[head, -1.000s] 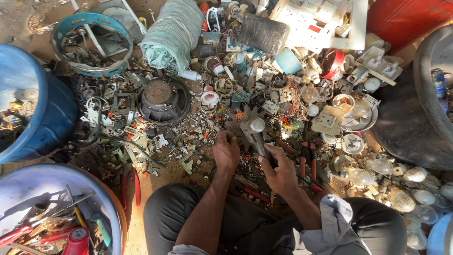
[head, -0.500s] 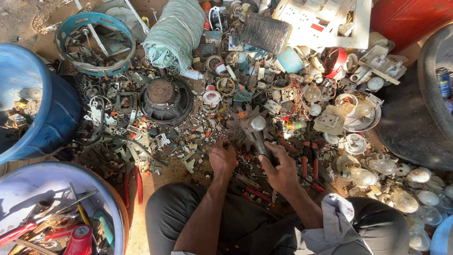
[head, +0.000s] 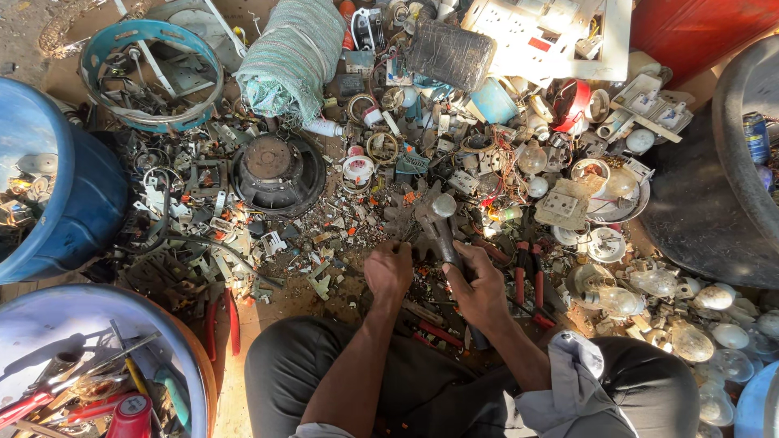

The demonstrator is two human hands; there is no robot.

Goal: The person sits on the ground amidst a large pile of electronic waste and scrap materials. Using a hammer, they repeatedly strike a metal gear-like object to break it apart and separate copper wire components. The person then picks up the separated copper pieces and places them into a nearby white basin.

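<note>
1. Right hand is wrapped tight around the dark handle of a steel-headed hammer, whose head points away over the scrap.
2. Left hand is curled shut, fingers pressed down on small scrap pieces on the ground, just beside the hammer handle.
3. Red-handled pliers lie right of the right hand.

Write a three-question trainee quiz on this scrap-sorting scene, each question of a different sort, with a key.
1. True or false: the right hand grips a hammer.
2. What lies directly under the left hand? A) small scrap pieces B) the round speaker C) the blue drum
3. Fill in: the red-handled pliers lie on the ___ side of the right hand.

Key: 1 true; 2 A; 3 right
</note>
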